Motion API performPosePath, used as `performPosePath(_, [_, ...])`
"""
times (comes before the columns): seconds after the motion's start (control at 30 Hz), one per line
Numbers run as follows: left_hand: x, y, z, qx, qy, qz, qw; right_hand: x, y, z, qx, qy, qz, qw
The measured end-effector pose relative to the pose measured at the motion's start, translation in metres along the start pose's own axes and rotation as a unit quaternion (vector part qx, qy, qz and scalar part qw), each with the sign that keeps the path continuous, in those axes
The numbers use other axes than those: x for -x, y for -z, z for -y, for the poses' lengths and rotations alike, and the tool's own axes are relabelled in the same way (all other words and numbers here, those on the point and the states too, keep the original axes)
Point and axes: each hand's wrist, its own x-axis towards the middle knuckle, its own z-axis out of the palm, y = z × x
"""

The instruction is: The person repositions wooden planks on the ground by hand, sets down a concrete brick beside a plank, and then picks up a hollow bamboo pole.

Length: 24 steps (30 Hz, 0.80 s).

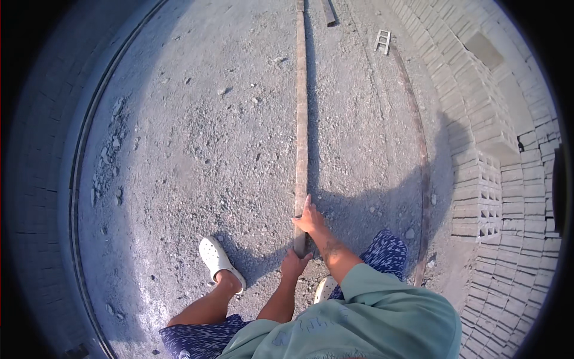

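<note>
Long, narrow, grey-brown bar (302, 119) running ahead of both hands; the left hand (292, 264) grasps its near end, the right hand (310, 221) clasps it just beyond.

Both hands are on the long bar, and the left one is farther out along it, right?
Not quite: the right hand is the one farther out along the long bar; the left hand is at its near end. Both are on it, as the head view shows.
</note>
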Motion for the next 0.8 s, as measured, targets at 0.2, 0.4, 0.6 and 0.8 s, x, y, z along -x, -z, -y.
performPosePath(0.2, [-0.008,-0.007,0.026,-0.048,-0.049,-0.032,0.997,0.004,-0.019,0.002,0.034,0.018,0.004,0.999])
performPosePath(0.4, [-0.003,-0.01,0.02,-0.082,-0.01,0.016,0.996,0.006,-0.028,-0.012,0.025,-0.002,0.018,1.0])
performPosePath(0.6, [-0.005,-0.003,0.031,-0.095,0.002,0.0,0.995,-0.03,0.015,0.028,-0.023,0.033,-0.099,0.994])
performPosePath(0.8, [-0.016,-0.009,0.012,-0.06,-0.118,-0.136,0.982,-0.137,0.039,0.037,0.039,0.152,-0.238,0.958])
